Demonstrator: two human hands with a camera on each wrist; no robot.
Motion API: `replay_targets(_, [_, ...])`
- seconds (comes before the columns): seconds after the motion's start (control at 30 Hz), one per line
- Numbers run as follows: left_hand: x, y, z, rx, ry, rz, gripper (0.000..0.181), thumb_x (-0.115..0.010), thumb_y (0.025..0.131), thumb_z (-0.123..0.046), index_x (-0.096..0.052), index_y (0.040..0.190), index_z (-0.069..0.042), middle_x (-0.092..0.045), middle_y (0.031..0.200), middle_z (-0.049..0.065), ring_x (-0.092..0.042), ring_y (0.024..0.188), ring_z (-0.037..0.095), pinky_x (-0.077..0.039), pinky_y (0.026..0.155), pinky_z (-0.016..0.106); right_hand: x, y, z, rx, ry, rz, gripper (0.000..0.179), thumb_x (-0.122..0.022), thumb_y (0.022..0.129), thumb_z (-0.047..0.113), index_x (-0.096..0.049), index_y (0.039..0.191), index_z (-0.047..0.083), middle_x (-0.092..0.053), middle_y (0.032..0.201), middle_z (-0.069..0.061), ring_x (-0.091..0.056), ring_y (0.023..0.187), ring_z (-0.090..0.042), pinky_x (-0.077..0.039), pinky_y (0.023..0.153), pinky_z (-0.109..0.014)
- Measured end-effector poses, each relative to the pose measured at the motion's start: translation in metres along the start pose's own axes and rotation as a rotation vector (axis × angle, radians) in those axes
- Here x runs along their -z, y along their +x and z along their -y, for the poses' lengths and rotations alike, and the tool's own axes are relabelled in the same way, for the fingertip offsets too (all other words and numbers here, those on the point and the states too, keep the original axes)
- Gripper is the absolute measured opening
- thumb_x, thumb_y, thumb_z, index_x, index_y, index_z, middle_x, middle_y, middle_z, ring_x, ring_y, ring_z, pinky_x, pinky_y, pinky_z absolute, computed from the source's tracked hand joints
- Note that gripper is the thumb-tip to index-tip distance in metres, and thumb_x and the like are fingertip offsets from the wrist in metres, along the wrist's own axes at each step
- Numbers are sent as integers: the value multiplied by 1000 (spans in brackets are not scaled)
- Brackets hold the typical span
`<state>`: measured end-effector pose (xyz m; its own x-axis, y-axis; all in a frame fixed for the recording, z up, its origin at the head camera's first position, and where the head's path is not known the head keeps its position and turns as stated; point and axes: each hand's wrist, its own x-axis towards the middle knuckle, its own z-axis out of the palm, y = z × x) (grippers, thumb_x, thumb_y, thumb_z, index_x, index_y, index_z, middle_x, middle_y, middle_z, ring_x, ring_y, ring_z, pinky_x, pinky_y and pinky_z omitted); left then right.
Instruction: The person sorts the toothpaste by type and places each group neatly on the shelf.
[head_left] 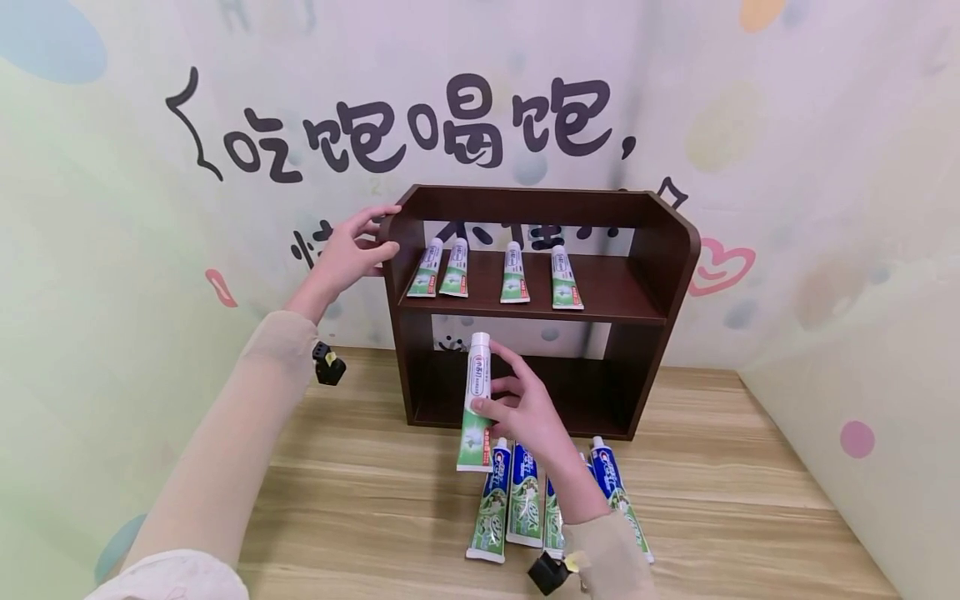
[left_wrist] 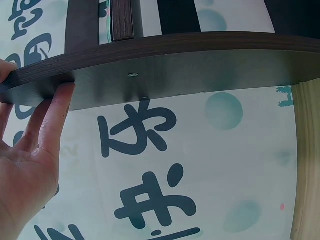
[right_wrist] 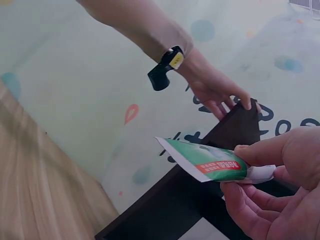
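My right hand (head_left: 528, 408) pinches a white and green toothpaste tube (head_left: 475, 440) between thumb and fingers, cap upward, in front of the lower compartment of a dark brown shelf (head_left: 532, 203). Seen in the right wrist view, the tube (right_wrist: 200, 159) has its flat crimped end turned away from the palm. My left hand (head_left: 348, 257) grips the upper edge of the shelf's left side panel. The left wrist view has fingertips (left_wrist: 64, 92) pressed on the panel's outer face. Several matching toothpaste tubes (head_left: 514, 275) lean in a row on the upper shelf, caps up.
On the wooden table (head_left: 352, 492), in front of the shelf, lie several blue and green toothpaste tubes (head_left: 525, 496), partly covered by my right forearm. A wall (head_left: 300, 67) with large black characters stands behind the shelf. Each wrist carries a small black camera (head_left: 327, 364).
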<state>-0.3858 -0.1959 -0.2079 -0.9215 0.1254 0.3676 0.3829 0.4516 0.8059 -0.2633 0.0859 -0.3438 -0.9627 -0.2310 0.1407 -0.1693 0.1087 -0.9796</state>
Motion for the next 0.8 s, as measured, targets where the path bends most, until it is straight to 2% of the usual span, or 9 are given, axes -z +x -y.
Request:
replay_targets(0.23, [-1, 1, -1, -3, 5, 6, 54, -65, 94, -27, -47, 144, -38, -53, 131, 11, -59, 108, 22, -63, 79, 31, 15, -3, 16, 25, -10, -24, 79, -71, 89, 5, -37, 146, 47, -64, 113, -17, -70, 85, -21, -63, 64, -38])
replay_targets(0.6, [-1, 1, -1, -1, 3, 12, 54, -64, 95, -23, -47, 145, -36, -53, 132, 12, -59, 110, 24, -63, 80, 32, 42, -3, 36, 41, -36, -73, 78, -72, 90, 12, -34, 145, 52, -63, 121, -16, -68, 93, -23, -63, 71, -36])
replay_targets(0.8, [0, 0, 0, 1, 9, 8, 55, -64, 95, -24, -46, 145, -36, -53, 131, 11, -58, 110, 23, -63, 78, 31, 54, 0, 46, 62, -63, -87, 78, -71, 90, 13, -33, 147, 50, -61, 123, -17, -68, 99, -26, -63, 72, -37])
